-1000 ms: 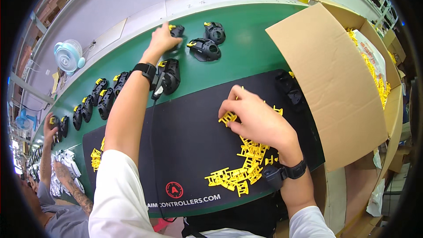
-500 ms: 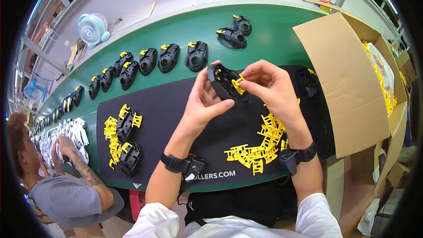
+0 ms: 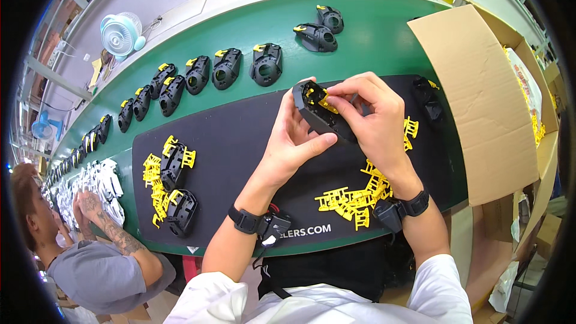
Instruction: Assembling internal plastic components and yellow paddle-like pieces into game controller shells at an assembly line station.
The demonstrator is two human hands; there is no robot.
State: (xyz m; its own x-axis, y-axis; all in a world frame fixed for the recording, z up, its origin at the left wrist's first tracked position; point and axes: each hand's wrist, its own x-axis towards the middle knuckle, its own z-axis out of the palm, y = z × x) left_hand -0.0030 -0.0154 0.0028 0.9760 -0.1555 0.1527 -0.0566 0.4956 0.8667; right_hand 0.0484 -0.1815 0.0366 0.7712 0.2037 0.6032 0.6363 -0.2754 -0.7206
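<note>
Now your left hand [image 3: 298,135] grips the black shell [image 3: 316,114] slanting; your right hand [image 3: 371,117] pinches the yellow clip [image 3: 319,98] at its top end.

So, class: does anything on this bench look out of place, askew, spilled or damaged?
Nothing stands out. Both hands, left hand and right hand, hold a black shell; yellow clips lie loosely piled on the black mat.
</note>
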